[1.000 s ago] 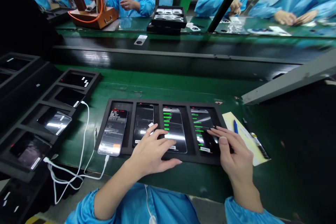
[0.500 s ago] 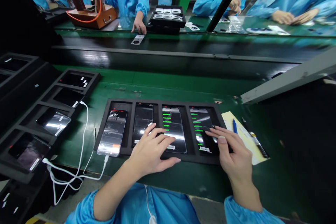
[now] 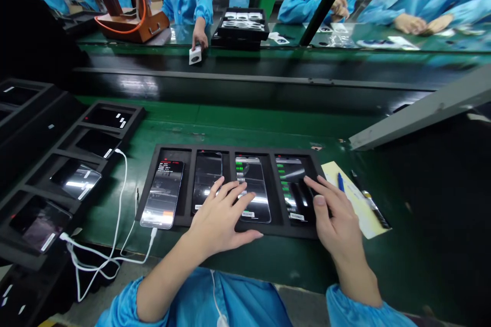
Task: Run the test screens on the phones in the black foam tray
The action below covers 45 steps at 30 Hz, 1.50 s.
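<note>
A black foam tray (image 3: pixel 226 149) holds several smartphones side by side in its slots. My left hand (image 3: pixel 224 217), fingers spread, lies over the second phone (image 3: pixel 209 163) and the third phone (image 3: pixel 255 173), its fingertips at the third one's screen. Over the right edge of the rightmost phone (image 3: pixel 293 199) is my right hand (image 3: pixel 339 219), open, fingers stretched out; whether it touches the glass I cannot tell. Green text lines show on both right-hand screens. The leftmost phone (image 3: pixel 163 196), its screen lit, lies tilted over its slot with a white cable (image 3: pixel 153 237) plugged in.
At left, another foam tray (image 3: pixel 72 135) holds several phones, some cabled. A yellow paper (image 3: pixel 355 194) with a blue pen (image 3: pixel 340 182) and a dark pen (image 3: pixel 376 207) lies at right. Across the conveyor (image 3: pixel 238 84), a co-worker's hand (image 3: pixel 200 34) holds a white card (image 3: pixel 195 55).
My right hand's fingers have lifted and shifted up along the rightmost phone. Text on the third and rightmost screens has changed. The co-worker's hand has raised the white card upright.
</note>
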Each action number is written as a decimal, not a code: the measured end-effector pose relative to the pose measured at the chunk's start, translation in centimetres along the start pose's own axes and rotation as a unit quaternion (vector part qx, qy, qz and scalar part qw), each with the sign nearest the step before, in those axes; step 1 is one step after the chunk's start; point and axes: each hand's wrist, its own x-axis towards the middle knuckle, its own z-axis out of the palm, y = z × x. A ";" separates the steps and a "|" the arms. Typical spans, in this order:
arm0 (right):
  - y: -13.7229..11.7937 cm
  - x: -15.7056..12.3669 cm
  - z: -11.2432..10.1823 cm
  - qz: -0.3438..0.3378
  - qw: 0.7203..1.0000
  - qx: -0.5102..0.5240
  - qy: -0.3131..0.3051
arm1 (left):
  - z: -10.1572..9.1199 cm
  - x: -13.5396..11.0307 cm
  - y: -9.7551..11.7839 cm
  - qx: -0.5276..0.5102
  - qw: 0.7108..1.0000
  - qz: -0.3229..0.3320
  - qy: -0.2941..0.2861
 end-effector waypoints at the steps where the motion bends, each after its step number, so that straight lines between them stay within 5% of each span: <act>1: 0.0 0.0 0.0 -0.004 1.000 0.005 0.001 | 0.0 0.0 0.0 -0.002 1.000 0.001 0.001; 45: 0.5 0.0 0.1 0.037 0.998 -0.043 -0.029 | -0.2 -0.2 0.0 -0.050 0.998 0.018 0.035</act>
